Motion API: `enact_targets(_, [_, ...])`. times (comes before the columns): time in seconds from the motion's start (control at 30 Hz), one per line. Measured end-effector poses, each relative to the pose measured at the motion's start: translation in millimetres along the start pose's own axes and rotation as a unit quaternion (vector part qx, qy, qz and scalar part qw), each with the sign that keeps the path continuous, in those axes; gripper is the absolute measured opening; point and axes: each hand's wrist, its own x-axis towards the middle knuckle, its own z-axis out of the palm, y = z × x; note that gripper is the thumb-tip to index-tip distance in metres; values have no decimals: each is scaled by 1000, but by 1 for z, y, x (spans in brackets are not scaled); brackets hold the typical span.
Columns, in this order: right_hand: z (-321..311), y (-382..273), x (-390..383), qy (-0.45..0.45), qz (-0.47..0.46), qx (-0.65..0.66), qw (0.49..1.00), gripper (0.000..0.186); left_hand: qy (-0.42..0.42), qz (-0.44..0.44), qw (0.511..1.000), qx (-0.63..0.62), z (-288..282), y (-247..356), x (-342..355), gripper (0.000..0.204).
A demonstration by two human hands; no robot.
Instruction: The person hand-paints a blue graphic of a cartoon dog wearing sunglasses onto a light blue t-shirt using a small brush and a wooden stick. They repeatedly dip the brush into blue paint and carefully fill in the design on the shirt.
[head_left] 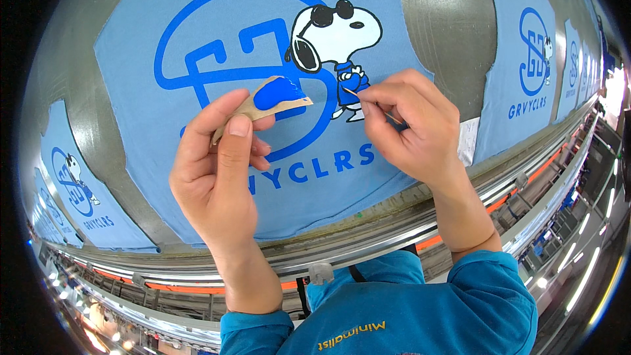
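A light blue fabric panel (368, 177) lies flat before me, printed with a large blue emblem, lettering and a black-and-white cartoon dog (355, 29) in sunglasses. My left hand (220, 164) pinches a torn piece of brown cardboard (246, 113) above the emblem. A thick smear of blue paint (276, 94) sits on the cardboard. Between its thumb and fingers, my right hand (414, 121) holds a thin wooden stick (353, 93). The stick's tip is at the dog's blue-clothed body; whether it touches the fabric I cannot tell.
More printed light blue panels lie along the grey table (442, 13), one at the right (526, 46) and one at the left (92, 190). A metal rail (368, 243) runs along the table's near edge. A small white paper (467, 139) lies beside my right wrist.
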Motion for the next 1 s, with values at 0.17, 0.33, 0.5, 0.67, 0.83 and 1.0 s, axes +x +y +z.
enact_targets(0.17, [2, 2, 0, -3, -5, -8, 1000, 16, -8, 12, 1000, -20, -2, -3, 2, 25])
enact_targets(0.33, [1, 1, 0, -8, 13, -5, 1000, 16, -1, 15, 1000, -24, -3, -3, 3, 25])
enact_targets(0.5, [0, 0, 1, -12, 18, -5, 1000, 15, -6, 17, 999, -28, -3, -3, 3, 25])
enact_targets(0.67, [-1, 1, 1, -23, 12, -8, 1000, 14, -5, 14, 1000, -22, -3, -4, 3, 25])
enact_targets(0.83, [-3, 1, 2, -27, 15, -7, 1000, 15, -9, 11, 1000, -25, -3, -3, 3, 25])
enact_targets(1.0, [-2, 0, 2, -19, 39, 11, 999, 14, -10, 9, 1000, -15, -3, -3, 2, 25])
